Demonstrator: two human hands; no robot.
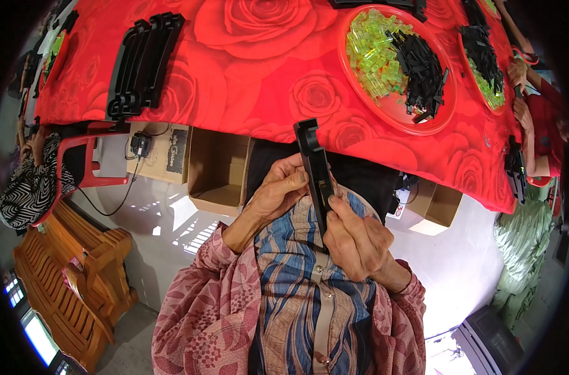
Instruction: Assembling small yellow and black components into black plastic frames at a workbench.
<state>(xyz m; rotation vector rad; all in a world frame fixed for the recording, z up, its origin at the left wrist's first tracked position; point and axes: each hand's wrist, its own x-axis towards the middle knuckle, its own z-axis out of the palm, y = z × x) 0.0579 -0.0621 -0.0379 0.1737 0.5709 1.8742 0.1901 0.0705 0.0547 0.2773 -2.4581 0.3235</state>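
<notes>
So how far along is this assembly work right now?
Done: a stack of black plastic frames lies on the rose-print tablecloth. In hand: left hand and right hand grip one black frame. Left: green clips and black pieces fill the red tray.

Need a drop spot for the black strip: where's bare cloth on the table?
Bare rose-print cloth lies between the stack of black strips and the red tray. The tray is crowded with green and black parts; another person's hands work at the right edge. Both hands hold the black strip.
</notes>
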